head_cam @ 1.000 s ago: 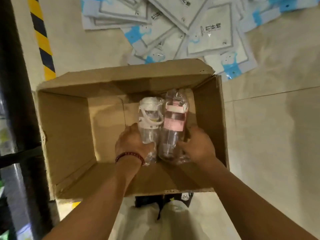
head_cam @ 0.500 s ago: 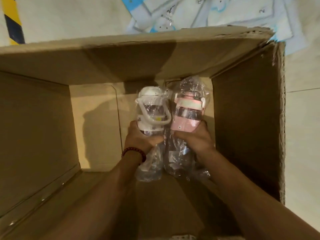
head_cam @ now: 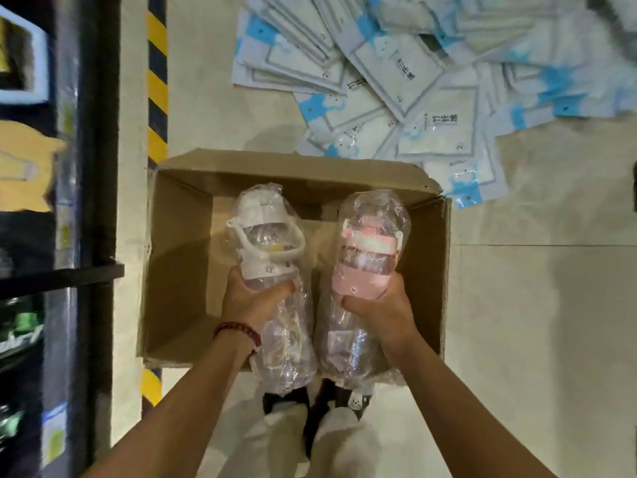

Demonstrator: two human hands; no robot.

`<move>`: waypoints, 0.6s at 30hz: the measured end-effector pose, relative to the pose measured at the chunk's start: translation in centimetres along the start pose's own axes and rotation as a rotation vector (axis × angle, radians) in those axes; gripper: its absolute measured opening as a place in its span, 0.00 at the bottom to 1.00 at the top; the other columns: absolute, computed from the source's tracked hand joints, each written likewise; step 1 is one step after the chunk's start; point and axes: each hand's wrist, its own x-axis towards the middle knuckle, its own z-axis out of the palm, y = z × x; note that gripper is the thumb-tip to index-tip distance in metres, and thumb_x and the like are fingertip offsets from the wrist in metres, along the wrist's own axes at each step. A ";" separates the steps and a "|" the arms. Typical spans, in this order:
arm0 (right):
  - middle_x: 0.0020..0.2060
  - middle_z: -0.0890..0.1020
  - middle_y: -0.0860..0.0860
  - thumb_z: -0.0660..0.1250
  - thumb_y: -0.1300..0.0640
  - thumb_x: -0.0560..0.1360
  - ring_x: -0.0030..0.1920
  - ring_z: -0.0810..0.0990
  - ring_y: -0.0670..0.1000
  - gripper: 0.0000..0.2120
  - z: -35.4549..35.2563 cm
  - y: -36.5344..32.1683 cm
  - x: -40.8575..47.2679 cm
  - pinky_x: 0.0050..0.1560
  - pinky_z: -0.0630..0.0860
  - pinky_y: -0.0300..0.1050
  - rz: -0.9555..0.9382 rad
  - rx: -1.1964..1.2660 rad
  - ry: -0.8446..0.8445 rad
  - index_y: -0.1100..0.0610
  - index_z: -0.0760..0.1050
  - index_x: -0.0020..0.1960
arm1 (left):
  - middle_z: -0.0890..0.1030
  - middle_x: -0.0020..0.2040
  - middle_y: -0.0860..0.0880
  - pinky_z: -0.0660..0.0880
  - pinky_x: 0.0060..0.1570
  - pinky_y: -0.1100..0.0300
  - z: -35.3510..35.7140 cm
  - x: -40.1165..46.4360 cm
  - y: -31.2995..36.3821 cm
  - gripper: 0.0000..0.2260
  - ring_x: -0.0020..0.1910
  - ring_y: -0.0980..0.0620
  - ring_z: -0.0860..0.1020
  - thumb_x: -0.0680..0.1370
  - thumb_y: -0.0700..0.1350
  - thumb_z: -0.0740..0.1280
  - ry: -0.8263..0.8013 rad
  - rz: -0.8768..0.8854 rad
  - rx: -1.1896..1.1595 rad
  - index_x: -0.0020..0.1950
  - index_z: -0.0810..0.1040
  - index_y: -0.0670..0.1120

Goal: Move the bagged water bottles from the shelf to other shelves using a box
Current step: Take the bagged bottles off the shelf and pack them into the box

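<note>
Two water bottles, each sealed in a crinkled clear plastic bag, are held side by side above an open cardboard box [head_cam: 179,270] that sits on the pale floor. The white-lidded bottle [head_cam: 267,243] has a white carry strap looped over its clear body; the pink-lidded bottle [head_cam: 370,250] has a pink cap and band. The left hand [head_cam: 251,301] grips the white one around its middle, and the right hand [head_cam: 381,310] grips the pink one likewise. A red bead bracelet [head_cam: 238,331] circles the left wrist. Many blue-and-white flat packets [head_cam: 413,84] lie scattered beyond the box, too many to count.
</note>
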 end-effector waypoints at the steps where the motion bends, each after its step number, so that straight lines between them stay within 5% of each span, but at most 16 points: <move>1: 0.47 0.77 0.49 0.78 0.66 0.62 0.47 0.79 0.48 0.32 -0.3 -1.4 -1.6 0.38 0.78 0.40 -0.046 0.015 -0.024 0.53 0.68 0.60 | 0.76 0.51 0.54 0.73 0.41 0.62 -1.2 -1.5 1.0 0.34 0.45 0.58 0.75 0.65 0.43 0.78 0.001 0.015 -0.009 0.66 0.66 0.51; 4: 0.41 0.83 0.47 0.74 0.73 0.63 0.43 0.83 0.47 0.24 -1.0 -5.0 -5.9 0.38 0.79 0.39 -0.168 0.044 -0.098 0.52 0.74 0.52 | 0.79 0.53 0.49 0.74 0.35 0.65 -4.0 -5.2 3.6 0.33 0.48 0.53 0.79 0.62 0.43 0.80 -0.006 0.070 -0.031 0.64 0.70 0.46; 8: 0.44 0.84 0.51 0.74 0.76 0.63 0.45 0.83 0.48 0.24 -1.7 -10.5 -11.9 0.41 0.79 0.39 -0.283 0.030 -0.149 0.59 0.76 0.56 | 0.80 0.53 0.47 0.78 0.49 0.50 -8.4 -11.7 8.3 0.33 0.52 0.48 0.79 0.59 0.41 0.81 0.018 0.142 -0.137 0.61 0.71 0.46; 13: 0.47 0.84 0.50 0.77 0.57 0.54 0.48 0.83 0.49 0.31 -1.6 -15.7 -19.1 0.49 0.81 0.52 -0.335 -0.067 -0.178 0.51 0.76 0.57 | 0.80 0.52 0.48 0.78 0.48 0.59 -13.3 -18.2 12.1 0.34 0.51 0.51 0.80 0.59 0.44 0.81 0.032 0.279 -0.175 0.61 0.72 0.44; 18: 0.44 0.78 0.45 0.75 0.72 0.63 0.42 0.80 0.41 0.27 -3.5 -20.3 -26.9 0.38 0.75 0.28 -0.458 -0.128 -0.268 0.53 0.71 0.55 | 0.75 0.48 0.56 0.72 0.39 0.68 -16.6 -26.6 14.7 0.29 0.44 0.61 0.75 0.66 0.36 0.77 0.169 0.355 -0.295 0.60 0.66 0.48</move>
